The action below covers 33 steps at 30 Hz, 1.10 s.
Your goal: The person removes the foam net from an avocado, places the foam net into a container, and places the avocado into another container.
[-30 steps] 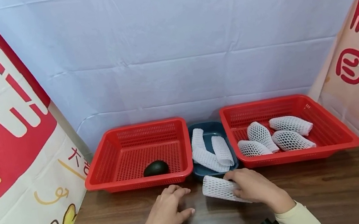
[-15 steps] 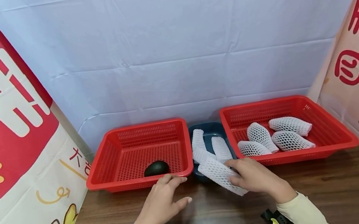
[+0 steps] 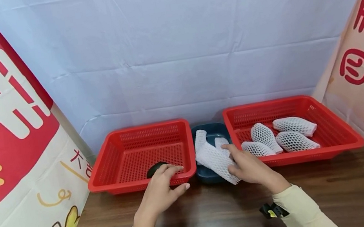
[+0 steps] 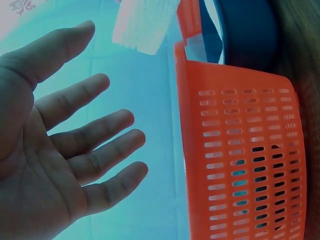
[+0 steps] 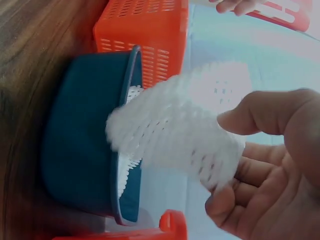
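Observation:
My right hand (image 3: 249, 164) pinches a white foam net sleeve (image 5: 175, 120) between thumb and fingers. The sleeve tilts over the front rim of the blue bin (image 5: 85, 135), above other foam net sleeves (image 3: 201, 137) lying inside. My left hand (image 3: 159, 192) hovers by the front rim of the left red basket (image 3: 122, 186), fingers spread and holding nothing. Behind it, partly hidden by the fingers, a dark green avocado (image 3: 155, 168) lies in that basket. In the left wrist view, the palm and loosely extended fingers (image 4: 100, 190) show beside the basket wall.
To the right stands another red basket (image 3: 343, 139), with several sleeved pieces (image 3: 297, 141) in it. The blue bin sits between the two baskets. A pale cloth (image 3: 172, 51) hangs behind them, and the brown wooden table (image 3: 220, 218) lies in front.
My right hand has carried the foam net sleeve from above the table forward over the blue bin. The left hand has moved slightly forward, now covering part of the avocado.

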Available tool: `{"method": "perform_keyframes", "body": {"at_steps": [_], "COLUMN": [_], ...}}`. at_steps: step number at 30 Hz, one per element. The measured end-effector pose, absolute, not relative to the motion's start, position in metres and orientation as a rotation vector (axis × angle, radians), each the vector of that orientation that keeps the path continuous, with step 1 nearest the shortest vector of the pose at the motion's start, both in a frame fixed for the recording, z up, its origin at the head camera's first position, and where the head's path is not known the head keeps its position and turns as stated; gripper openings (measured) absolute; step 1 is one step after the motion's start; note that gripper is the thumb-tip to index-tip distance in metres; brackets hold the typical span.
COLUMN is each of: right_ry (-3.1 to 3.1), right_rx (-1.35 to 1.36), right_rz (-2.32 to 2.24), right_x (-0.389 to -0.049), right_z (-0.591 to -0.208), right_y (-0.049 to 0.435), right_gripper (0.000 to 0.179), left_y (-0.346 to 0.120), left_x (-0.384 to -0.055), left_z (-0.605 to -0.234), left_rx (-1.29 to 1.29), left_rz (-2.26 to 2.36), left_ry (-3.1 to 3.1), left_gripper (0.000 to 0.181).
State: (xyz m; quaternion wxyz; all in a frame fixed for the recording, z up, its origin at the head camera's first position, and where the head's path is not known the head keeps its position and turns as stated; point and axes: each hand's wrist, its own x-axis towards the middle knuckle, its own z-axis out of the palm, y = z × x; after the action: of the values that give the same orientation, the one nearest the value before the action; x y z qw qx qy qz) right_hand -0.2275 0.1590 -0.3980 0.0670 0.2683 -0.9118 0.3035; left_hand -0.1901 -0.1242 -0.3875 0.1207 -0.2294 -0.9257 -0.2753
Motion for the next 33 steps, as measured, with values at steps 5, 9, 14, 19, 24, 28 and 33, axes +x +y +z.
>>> {"method": "perform_keyframes", "body": {"at_steps": [5, 9, 14, 19, 24, 28, 33], "right_ry": [-2.661, -2.639, -2.629, -2.665, -2.694, -2.691, -2.668], "right_rx": [0.756, 0.691, 0.595, 0.533, 0.559, 0.587, 0.608], "right_rz": [0.951, 0.952, 0.973, 0.977, 0.947, 0.944, 0.95], "right_x": [-0.238, -0.245, -0.254, -0.258, -0.257, -0.256, -0.257], "right_z": [-0.4, -0.403, -0.409, -0.415, -0.415, -0.414, -0.414], "right_y": [0.156, 0.154, 0.15, 0.148, 0.147, 0.146, 0.146], "right_gripper": [0.044, 0.036, 0.037, 0.047, 0.048, 0.049, 0.049], "left_y": [-0.127, -0.129, -0.13, -0.132, -0.134, -0.135, -0.134], "left_x": [-0.198, -0.203, -0.211, -0.218, -0.223, -0.224, -0.224], "left_z": [-0.386, -0.387, -0.391, -0.395, -0.396, -0.397, -0.399], "left_rx": [-0.621, -0.606, -0.591, -0.584, -0.59, -0.587, -0.584], "left_rz": [-0.823, -0.849, -0.821, -0.773, -0.76, -0.763, -0.765], "left_ry": [-2.66, -2.66, -2.672, -2.684, -2.692, -2.698, -2.696], "left_gripper": [0.046, 0.046, 0.045, 0.044, 0.044, 0.044, 0.044]}}
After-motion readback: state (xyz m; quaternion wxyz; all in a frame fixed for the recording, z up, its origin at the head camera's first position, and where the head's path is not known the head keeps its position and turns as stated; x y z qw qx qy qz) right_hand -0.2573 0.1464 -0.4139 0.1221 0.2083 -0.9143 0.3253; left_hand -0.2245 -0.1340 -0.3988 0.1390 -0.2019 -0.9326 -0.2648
